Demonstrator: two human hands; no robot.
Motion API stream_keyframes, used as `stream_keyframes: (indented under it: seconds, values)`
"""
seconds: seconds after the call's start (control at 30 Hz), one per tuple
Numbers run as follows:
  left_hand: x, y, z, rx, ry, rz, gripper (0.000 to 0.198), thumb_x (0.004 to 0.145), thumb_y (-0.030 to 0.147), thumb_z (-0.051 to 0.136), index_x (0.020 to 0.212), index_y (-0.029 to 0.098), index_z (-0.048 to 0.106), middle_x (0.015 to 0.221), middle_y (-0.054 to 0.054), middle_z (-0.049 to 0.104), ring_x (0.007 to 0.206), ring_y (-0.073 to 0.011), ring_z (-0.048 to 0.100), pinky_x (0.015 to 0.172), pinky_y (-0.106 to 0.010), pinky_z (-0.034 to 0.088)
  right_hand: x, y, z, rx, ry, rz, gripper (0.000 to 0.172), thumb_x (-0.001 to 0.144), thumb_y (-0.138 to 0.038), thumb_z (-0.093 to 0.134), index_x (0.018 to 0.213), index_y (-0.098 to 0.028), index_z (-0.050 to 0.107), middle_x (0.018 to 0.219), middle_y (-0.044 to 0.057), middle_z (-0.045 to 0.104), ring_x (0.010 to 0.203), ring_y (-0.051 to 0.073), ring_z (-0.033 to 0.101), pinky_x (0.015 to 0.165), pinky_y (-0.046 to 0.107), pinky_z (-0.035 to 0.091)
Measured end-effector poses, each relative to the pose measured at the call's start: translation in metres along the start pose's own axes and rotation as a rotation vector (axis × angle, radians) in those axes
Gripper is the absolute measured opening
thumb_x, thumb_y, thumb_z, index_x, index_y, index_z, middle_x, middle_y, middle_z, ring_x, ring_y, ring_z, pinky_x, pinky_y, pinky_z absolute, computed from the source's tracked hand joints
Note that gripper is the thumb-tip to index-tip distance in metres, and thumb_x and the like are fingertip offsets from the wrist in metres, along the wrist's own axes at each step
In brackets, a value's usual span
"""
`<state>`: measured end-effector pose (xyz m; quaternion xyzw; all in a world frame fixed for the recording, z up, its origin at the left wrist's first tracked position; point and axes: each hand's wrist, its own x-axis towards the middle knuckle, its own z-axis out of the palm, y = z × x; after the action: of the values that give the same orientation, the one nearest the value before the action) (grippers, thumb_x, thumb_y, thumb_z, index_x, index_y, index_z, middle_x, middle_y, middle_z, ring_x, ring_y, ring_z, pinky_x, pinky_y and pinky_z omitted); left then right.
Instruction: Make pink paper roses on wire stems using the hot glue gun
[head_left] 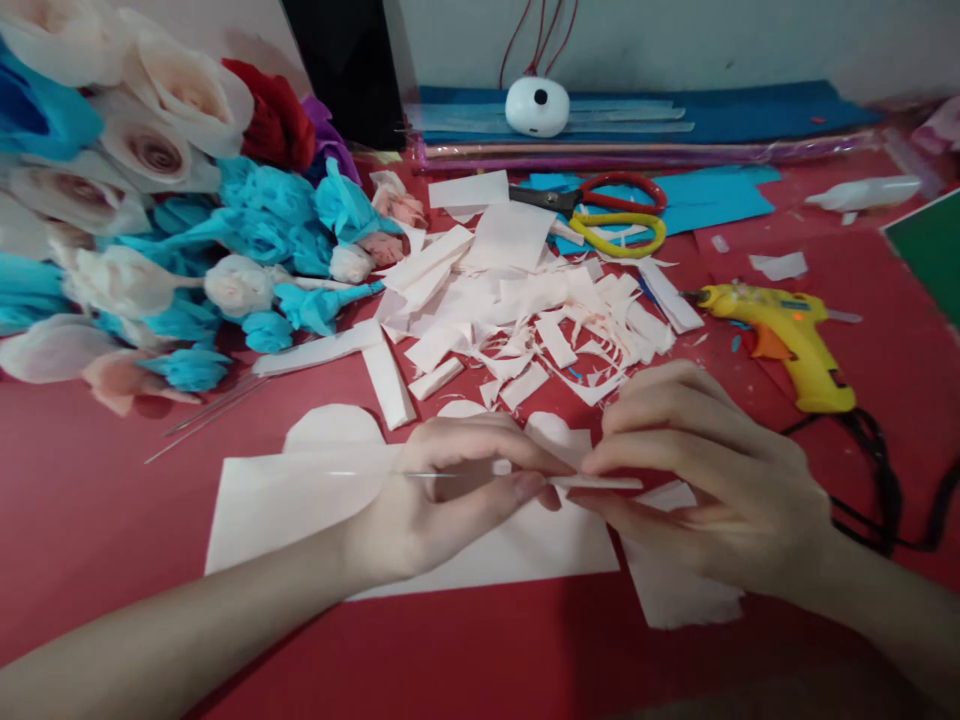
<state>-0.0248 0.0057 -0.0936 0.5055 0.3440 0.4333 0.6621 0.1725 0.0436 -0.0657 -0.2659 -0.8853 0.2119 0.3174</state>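
In front of me, my left hand [442,500] pinches a thin wire [352,473] between thumb and fingers. Narrow white crepe paper [619,483] surrounds or lies along the wire's right end. Closing on that paper from the other side is my right hand [712,480], its thumb and fingertips together around it. Beneath both hands lies a pale paper sheet [285,510], with rounded white petal pieces [334,428] showing past its far edge. Another pale paper piece [679,585] rests under my right hand, partly hidden by it.
White paper scraps [517,300] spread beyond my hands, with scissors [600,205] behind them. A yellow glue gun [787,335] with a black cord lies at right. Paper flowers [247,210] crowd the left, near loose wires [202,415]. A white rounded device [537,106] stands at the back.
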Motion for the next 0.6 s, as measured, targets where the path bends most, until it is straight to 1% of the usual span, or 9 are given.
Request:
stream_keyframes:
  seconds: [0.1, 0.23, 0.4, 0.6]
  values:
    - [0.0002, 0.0011, -0.0009, 0.052, -0.023, 0.009, 0.015, 0.083, 0.016, 0.054, 0.084, 0.016, 0.069, 0.073, -0.007, 0.068, 0.069, -0.0171, 0.064, 0.063, -0.028, 0.051, -0.0002, -0.0002, -0.0004, 0.007, -0.004, -0.006, 0.01, 0.073, -0.016, 0.068, 0.077, -0.017, 0.059, 0.074, 0.002, 0.057, 0.072, 0.013, 0.049, 0.067, 0.029, 0.047]
    - [0.0003, 0.0029, -0.0001, 0.082, -0.013, 0.0, 0.014, 0.082, 0.015, 0.055, 0.08, 0.017, 0.069, 0.071, -0.006, 0.068, 0.068, -0.0164, 0.063, 0.063, -0.027, 0.051, -0.0007, 0.0001, 0.0006, 0.002, -0.004, -0.013, 0.011, 0.072, -0.016, 0.069, 0.076, -0.017, 0.059, 0.074, 0.002, 0.057, 0.072, 0.013, 0.049, 0.066, 0.029, 0.047]
    - [0.0007, 0.0044, 0.0008, 0.092, -0.025, 0.006, 0.014, 0.081, 0.014, 0.055, 0.077, 0.016, 0.068, 0.069, -0.005, 0.067, 0.067, -0.0158, 0.062, 0.063, -0.027, 0.05, -0.0002, -0.0016, 0.0017, 0.005, 0.005, -0.008, 0.009, 0.074, -0.017, 0.068, 0.074, -0.017, 0.059, 0.072, 0.002, 0.057, 0.073, 0.013, 0.048, 0.065, 0.029, 0.047]
    - [0.0021, 0.0048, 0.0006, 0.107, -0.017, -0.014, 0.014, 0.081, 0.014, 0.055, 0.076, 0.016, 0.067, 0.068, -0.005, 0.067, 0.066, -0.0163, 0.061, 0.063, -0.027, 0.049, -0.0005, -0.0011, 0.0017, -0.003, 0.036, -0.029, 0.012, 0.07, -0.014, 0.07, 0.074, -0.014, 0.059, 0.073, 0.003, 0.058, 0.072, 0.013, 0.049, 0.066, 0.029, 0.046]
